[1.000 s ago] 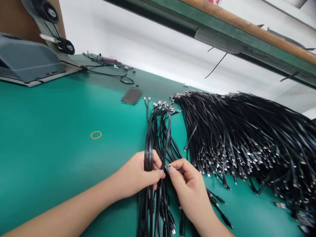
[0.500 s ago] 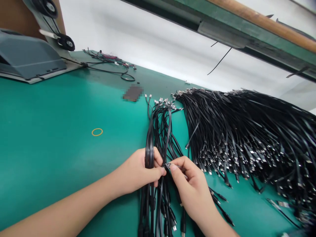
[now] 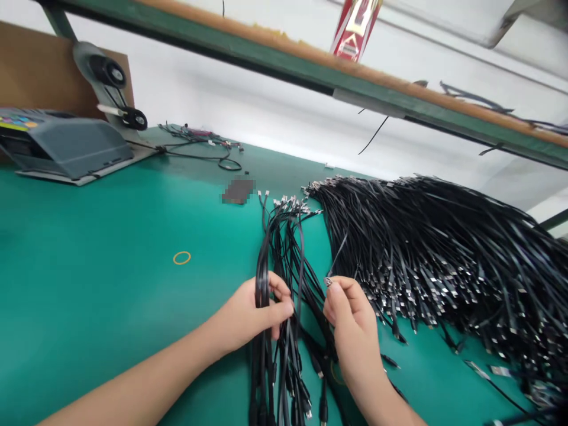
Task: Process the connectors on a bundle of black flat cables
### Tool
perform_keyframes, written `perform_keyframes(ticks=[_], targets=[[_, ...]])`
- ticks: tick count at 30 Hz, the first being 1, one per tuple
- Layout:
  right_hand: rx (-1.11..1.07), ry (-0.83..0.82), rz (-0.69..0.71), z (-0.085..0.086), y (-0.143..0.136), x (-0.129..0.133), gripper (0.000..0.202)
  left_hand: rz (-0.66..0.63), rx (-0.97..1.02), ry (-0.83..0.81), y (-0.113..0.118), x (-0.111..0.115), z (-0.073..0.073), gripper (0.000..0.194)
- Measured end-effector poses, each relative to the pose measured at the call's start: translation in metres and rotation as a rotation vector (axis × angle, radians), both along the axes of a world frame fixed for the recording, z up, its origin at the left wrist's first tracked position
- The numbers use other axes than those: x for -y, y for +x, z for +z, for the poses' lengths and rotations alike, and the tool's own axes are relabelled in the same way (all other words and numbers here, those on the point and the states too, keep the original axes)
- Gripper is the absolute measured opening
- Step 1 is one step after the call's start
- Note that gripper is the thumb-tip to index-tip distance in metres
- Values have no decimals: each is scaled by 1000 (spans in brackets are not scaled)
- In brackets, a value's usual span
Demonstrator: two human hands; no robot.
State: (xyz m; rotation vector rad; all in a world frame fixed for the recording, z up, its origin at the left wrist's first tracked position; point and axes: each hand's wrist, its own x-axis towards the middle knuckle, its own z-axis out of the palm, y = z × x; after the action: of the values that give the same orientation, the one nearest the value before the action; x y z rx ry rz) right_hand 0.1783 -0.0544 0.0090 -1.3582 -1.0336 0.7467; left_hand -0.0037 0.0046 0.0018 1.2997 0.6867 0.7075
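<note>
My left hand [image 3: 243, 315] is curled round a bundle of black flat cables [image 3: 262, 284], which passes over the fingers and hangs toward the near edge of view. Its thumb and fingertips nearly meet beside the bundle. More loose black cables [image 3: 306, 266] lie just right of it, their metal plugs fanned out at the far end. My right hand [image 3: 355, 325] is closed in a pinch, apart from the left. A small silvery piece [image 3: 328, 282] shows at its fingertips, too small to identify. The tip of one cable from the big pile appears close to that pinch.
A large pile of black cables [image 3: 421, 236] covers the right side of the green table [image 3: 110, 296]. A yellow rubber band [image 3: 181, 258] lies to the left. At the back left are a grey machine [image 3: 84, 148] and tangled wires [image 3: 199, 139]. A shelf [image 3: 266, 50] crosses above.
My right hand has drawn away to the right from the left hand, with the silvery piece at its fingertips. The left hand still holds its bundle. The view has tilted up, showing more shelf.
</note>
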Motion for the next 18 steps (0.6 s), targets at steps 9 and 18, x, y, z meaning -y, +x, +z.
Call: perform_keyframes(ticks=[9,18], targets=[[-211,118,98,8,-5,3,31,187,171,-163,3,0,-1,17],[58,-152,670,13,-8,13,36,172,87,-63,-4,2,6,29]])
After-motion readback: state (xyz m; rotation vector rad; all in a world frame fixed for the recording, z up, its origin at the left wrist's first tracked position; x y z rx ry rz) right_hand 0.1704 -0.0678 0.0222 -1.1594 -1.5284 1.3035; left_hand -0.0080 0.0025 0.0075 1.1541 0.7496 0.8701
